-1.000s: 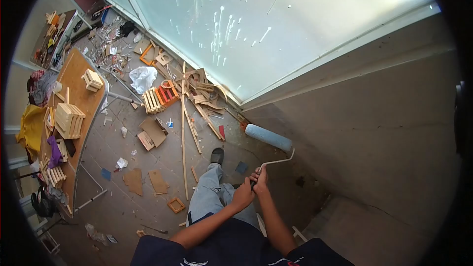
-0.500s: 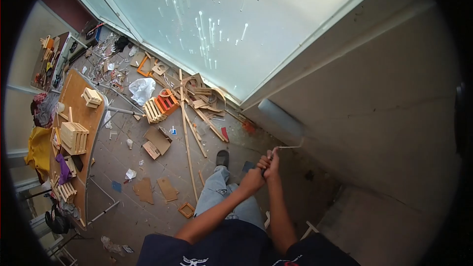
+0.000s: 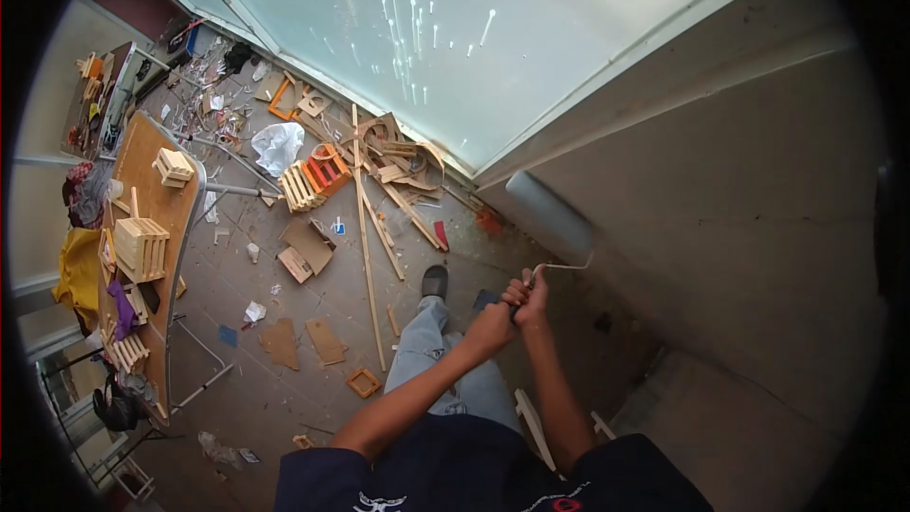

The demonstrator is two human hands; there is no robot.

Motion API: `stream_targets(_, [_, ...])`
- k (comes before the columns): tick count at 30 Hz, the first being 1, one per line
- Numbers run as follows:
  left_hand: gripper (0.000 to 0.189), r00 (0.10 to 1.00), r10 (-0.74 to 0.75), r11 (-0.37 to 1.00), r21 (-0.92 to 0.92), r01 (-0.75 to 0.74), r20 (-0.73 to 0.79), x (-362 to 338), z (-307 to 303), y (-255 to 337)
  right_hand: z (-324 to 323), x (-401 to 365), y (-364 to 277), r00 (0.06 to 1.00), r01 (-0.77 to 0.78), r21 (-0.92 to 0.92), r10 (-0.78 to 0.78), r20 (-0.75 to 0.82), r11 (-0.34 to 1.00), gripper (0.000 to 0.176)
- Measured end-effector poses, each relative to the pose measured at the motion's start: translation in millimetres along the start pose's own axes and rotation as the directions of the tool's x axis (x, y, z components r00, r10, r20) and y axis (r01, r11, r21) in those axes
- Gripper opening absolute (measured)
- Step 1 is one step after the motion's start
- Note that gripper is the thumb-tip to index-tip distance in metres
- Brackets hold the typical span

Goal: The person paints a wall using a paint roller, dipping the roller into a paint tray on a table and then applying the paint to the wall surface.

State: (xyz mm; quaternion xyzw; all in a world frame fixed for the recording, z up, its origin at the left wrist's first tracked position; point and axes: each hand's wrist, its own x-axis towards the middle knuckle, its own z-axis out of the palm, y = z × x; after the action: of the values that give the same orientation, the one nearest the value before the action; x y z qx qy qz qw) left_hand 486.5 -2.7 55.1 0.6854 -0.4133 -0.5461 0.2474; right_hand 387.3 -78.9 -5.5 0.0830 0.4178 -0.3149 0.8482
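A paint roller [image 3: 550,218] with a pale grey-blue sleeve lies against the grey wall [image 3: 730,199], just below the window's bottom corner. From the sleeve's lower end a bent wire frame runs back to the handle. My right hand [image 3: 531,296] is wrapped round the handle near the wire, thumb pointing up along it. Right beside it, closer to my body, my left hand [image 3: 490,330] is closed round the handle's lower part. The fingers hide most of the handle.
A frosted window [image 3: 436,28] with white drips stands ahead. Wood strips [image 3: 368,265], cardboard [image 3: 308,245] and slatted crates [image 3: 322,171] litter the floor. At left is a table [image 3: 142,147] bearing wooden crates. A white wooden piece [image 3: 533,427] lies near my legs.
The view has tilted slightly, so the window and floor sit a little higher or lower in it. Roller and hands appear slightly higher and further right; both hands keep their grip.
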Motion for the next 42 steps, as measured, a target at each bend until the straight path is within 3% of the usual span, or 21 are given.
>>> stream_targets(3, [0.016,0.997,0.031,0.999,-0.019,-0.032,-0.075,-21.1,0.2,23.8,24.7,-34.6,-9.3,0.989,0.01,-0.045,-0.004,0.145,0.999,0.054])
stream_targets(8, [0.02,1.0,-0.007,0.994,0.109,0.009,-0.022,36.0,11.7,-43.7,-25.3,51.6,7.1,0.999,0.002,-0.016,-0.003,-0.041,1.0,0.052])
stream_targets(11, [0.021,0.999,0.01,0.99,0.142,-0.005,-0.032,44.6,-0.6,-47.0,-20.2,65.3,11.1,1.0,-0.002,0.062,0.004,-0.031,0.998,0.051])
stream_targets(17, [0.024,0.994,-0.081,0.994,0.062,0.085,-0.067,-26.7,-11.5,26.9,22.6,-15.1,0.5,0.997,0.024,-0.056,-0.019,0.079,0.998,0.052])
stream_targets(18, [0.026,0.993,0.004,1.0,0.027,-0.001,-0.121,-15.0,6.7,6.4,21.5,-9.6,-1.7,0.998,0.032,-0.066,-0.027,0.065,0.997,0.052])
stream_targets(23, [0.017,0.994,0.023,0.989,0.145,-0.008,-0.106,37.3,10.8,-44.7,-17.7,65.7,10.1,0.998,-0.049,0.012,0.05,-0.048,0.999,0.053])
stream_targets(25, [0.017,0.996,0.014,0.98,0.2,0.005,-0.093,36.7,-3.4,-43.6,-12.2,59.3,15.9,0.999,-0.046,0.064,0.046,0.005,0.997,0.053])
stream_targets(27, [0.02,0.994,-0.037,0.992,0.116,0.049,-0.105,-0.2,-10.3,-10.2,1.0,28.4,13.1,0.997,-0.054,0.096,0.047,0.067,0.994,0.053])
stream_targets(30, [0.025,0.994,-0.033,0.998,0.045,0.037,-0.102,-11.9,-2.7,17.8,19.0,-12.6,-4.8,0.988,0.018,-0.059,-0.009,0.153,0.998,0.052])
stream_targets(31, [0.027,0.997,-0.026,0.999,0.034,0.029,-0.078,-12.7,0.6,14.1,15.3,-13.3,-4.3,0.985,0.03,-0.091,-0.014,0.172,0.995,0.053])
stream_targets(35, [0.035,0.998,-0.007,0.999,0.037,0.01,-0.066,34.5,20.7,-38.7,-21.8,56.2,6.5,0.992,-0.003,-0.089,-0.008,-0.123,0.996,0.055])
stream_targets(36, [0.038,0.999,0.016,0.999,0.052,-0.014,-0.039,47.4,16.2,-49.4,-32.0,72.4,7.3,0.998,-0.044,-0.001,0.043,-0.037,0.999,0.056])
stream_targets(39, [0.041,0.999,0.044,0.993,0.111,-0.044,0.006,50.7,11.5,-68.3,-31.9,73.4,21.3,0.998,-0.025,0.011,0.026,-0.062,1.0,0.056])
stream_targets(41, [0.037,0.999,0.051,0.996,0.072,-0.05,-0.017,29.3,24.8,-82.2,-38.1,56.5,26.8,0.998,-0.034,-0.034,0.033,-0.05,0.999,0.056])
stream_targets(42, [0.029,0.979,0.159,0.987,-0.002,-0.16,-0.13,30.3,51.2,-118.7,-45.4,45.3,29.9,0.998,-0.038,-0.058,0.035,-0.049,0.998,0.056])
